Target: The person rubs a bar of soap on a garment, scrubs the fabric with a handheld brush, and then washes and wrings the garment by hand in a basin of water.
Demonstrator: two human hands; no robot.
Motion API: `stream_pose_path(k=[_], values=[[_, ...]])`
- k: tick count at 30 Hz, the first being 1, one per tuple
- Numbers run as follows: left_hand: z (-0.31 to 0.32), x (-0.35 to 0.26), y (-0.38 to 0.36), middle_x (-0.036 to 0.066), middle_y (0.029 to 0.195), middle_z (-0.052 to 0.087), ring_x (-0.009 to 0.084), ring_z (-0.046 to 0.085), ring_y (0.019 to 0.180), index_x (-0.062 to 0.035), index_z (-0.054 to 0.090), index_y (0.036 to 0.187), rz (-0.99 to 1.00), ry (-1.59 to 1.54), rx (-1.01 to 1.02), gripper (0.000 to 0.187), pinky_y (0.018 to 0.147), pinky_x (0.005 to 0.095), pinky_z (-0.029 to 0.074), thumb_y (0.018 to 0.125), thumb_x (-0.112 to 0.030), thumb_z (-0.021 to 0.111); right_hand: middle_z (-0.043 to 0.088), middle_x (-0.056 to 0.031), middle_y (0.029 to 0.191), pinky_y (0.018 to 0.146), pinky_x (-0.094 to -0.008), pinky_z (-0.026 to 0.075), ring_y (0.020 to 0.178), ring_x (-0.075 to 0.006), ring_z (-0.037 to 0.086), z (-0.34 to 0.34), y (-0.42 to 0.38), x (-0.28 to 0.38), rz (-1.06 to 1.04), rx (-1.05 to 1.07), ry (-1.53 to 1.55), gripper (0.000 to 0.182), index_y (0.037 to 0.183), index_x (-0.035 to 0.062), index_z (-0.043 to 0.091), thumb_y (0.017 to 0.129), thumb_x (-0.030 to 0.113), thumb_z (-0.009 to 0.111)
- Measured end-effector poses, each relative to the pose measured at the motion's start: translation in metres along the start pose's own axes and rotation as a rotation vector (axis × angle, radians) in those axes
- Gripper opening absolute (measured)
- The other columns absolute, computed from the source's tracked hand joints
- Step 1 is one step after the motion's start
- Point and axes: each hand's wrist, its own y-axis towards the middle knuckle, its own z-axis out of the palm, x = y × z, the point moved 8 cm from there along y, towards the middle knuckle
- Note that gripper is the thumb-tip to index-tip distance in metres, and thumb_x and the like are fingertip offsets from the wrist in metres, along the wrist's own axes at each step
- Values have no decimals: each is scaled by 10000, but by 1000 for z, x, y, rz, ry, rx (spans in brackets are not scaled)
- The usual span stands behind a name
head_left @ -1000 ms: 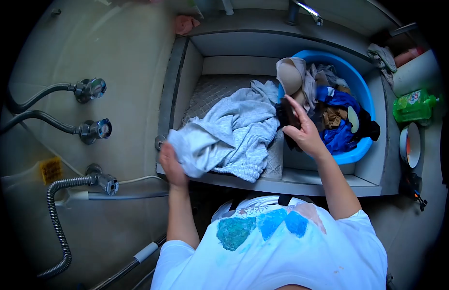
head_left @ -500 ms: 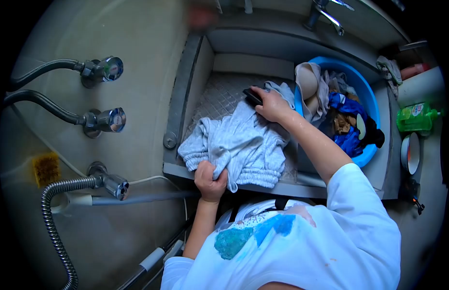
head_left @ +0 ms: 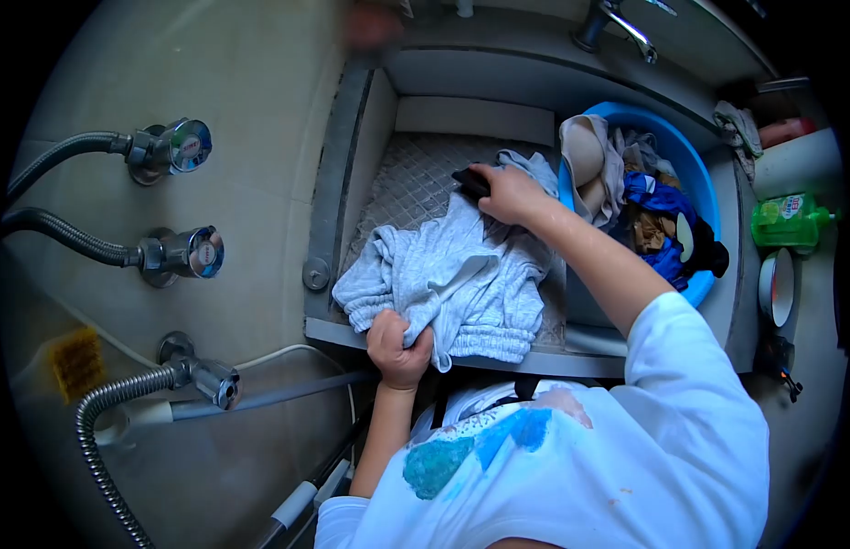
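Light grey sweatpants point(head_left: 443, 274) with gathered elastic edges lie bunched over the ribbed washboard surface point(head_left: 416, 174) of the sink. My left hand point(head_left: 399, 350) is closed in a fist around the fabric at the sink's front edge. My right hand point(head_left: 512, 194) grips a black scrub brush point(head_left: 470, 183) at the far end of the sweatpants; its underside is hidden. Just right of that hand stands a blue basin point(head_left: 706, 206), holding a beige padded bra point(head_left: 585, 156) and blue, brown and black clothes point(head_left: 658, 206).
A chrome faucet point(head_left: 630, 32) rises behind the basin. At right are a green detergent bottle point(head_left: 783, 221) and a white bowl point(head_left: 776, 288). Valves with metal hoses point(head_left: 182, 252) and a yellow sponge point(head_left: 77, 364) are along the left wall.
My right hand and the brush have shifted slightly left. My left hand keeps its hold on the sweatpants. The view has tilted a little.
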Motion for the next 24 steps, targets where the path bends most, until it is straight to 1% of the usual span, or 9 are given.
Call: stream_pose_path(k=[6,8,10,13,16,18,22,23,24], values=[[4,2,9,132,693,537,321,531,594,-26,556,821,-100,65,91,214,573,364,459,691,-18,726,623,-241,1155,959,-415,474,1098,-388,590,-6,26,-8,-7,-232,8,775,1310,-41,469,677,332,714],[7,-13,34,139,794,575,321,578,705,-26,584,892,-135,75,105,292,665,387,480,681,-92,776,615,-251,1170,969,-414,470,1114,-385,585,15,22,-13,100,65,7,813,1315,-46,462,657,351,728],[12,-35,66,160,963,594,324,601,887,-20,605,979,-103,378,200,386,795,412,476,667,-154,788,616,-263,1163,957,-400,474,1106,-376,595,15,20,-13,74,18,27,807,1295,-38,497,633,362,726],[28,-27,77,174,1090,582,319,581,1008,-25,618,1030,-30,589,344,435,892,421,446,656,-178,777,656,-228,1065,885,-355,496,991,-318,648,-10,22,-15,50,-75,470,687,1165,-42,601,608,346,702],[49,9,80,145,1073,568,345,550,1036,-49,605,1017,-183,401,541,399,898,435,435,663,-154,757,657,-114,876,719,-303,514,779,-192,632,-79,9,16,5,-27,793,529,1045,-27,641,630,294,708],[42,18,98,135,1012,581,326,584,986,-59,598,1010,-244,227,457,379,847,407,464,666,-113,745,615,-63,897,692,-281,492,773,-155,591,-134,-15,52,-174,-104,881,522,1160,15,595,695,231,691],[-12,4,149,114,979,594,264,595,905,-18,564,957,-414,-142,-2,306,812,364,474,701,-28,732,609,-40,851,682,-265,496,783,-117,601,-216,-45,96,-505,-218,960,393,1060,41,617,747,261,705],[-24,-6,160,120,992,596,266,594,909,-17,566,956,-339,-199,-89,300,817,365,471,709,-30,735,606,-36,848,701,-251,500,780,-113,607,-236,-45,86,-549,-401,914,410,1067,43,614,758,296,710],[-35,-14,167,125,1004,599,267,593,913,-15,569,956,-262,-256,-175,293,821,365,469,717,-32,738,551,-4,854,619,-219,428,727,-64,525,-238,-54,107,-571,-268,1083,301,1038,18,557,775,149,620]])
